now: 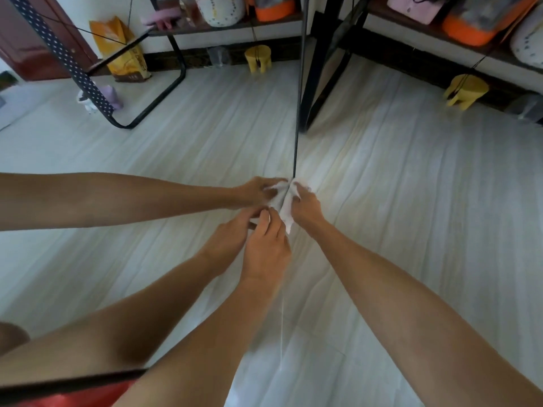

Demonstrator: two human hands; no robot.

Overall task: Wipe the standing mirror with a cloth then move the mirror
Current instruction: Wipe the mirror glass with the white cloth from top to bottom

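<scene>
The mirror (298,113) is seen almost edge-on, so it shows mainly as a thin dark line running down from the top of the view to the hands, and its glass is hard to separate from the pale, streaky floor (411,186). Four forearms show; two must be reflections, and the pair reaching in from the left looks like them, though that is not certain. The mirror's top is cut off by the frame. A crumpled white cloth (285,212) is bunched right against the mirror's edge, between the hands. The right hand (305,207) grips its upper part, fingers curled round it and touching the edge. The left hand (264,248) sits just below and beside it, fingertips bent onto the cloth's lower part; how firmly it pinches cannot be told. Behind, a black metal frame (320,83) stands near the mirror, and a small yellow plastic stool (465,91) sits under a dark shelf (440,33) whose contents are blurred.
</scene>
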